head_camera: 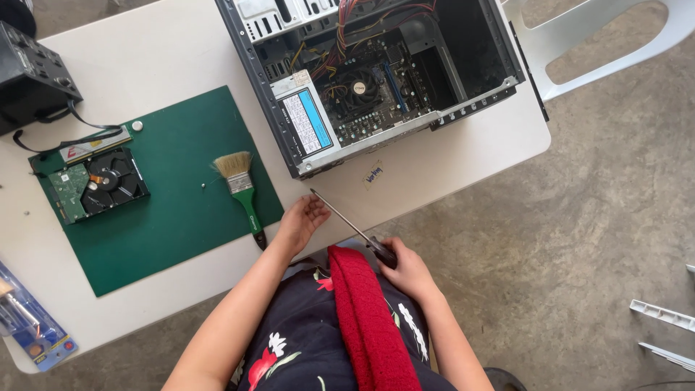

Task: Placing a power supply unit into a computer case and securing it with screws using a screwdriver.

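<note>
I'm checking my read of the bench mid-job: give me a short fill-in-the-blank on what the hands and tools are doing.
1. The right hand grips the handle of a long ____.
2. The paintbrush with the green handle lies on the green ____.
3. The left hand rests on the ____ beside the screwdriver tip.
4. The open computer case shows a round cooling ____.

Missing words: screwdriver; mat; table; fan

Looks like an informal PC repair workshop. White table (470, 156) on a bare concrete floor (579, 239), opened computer case (376, 80) with motherboard and wiring exposed, green work mat (166, 224) carrying a bare hard drive (98, 185) and a dusting brush (242, 190), packaged tools (29, 322) at the table edge, white plastic chair (601, 36) alongside.
</note>
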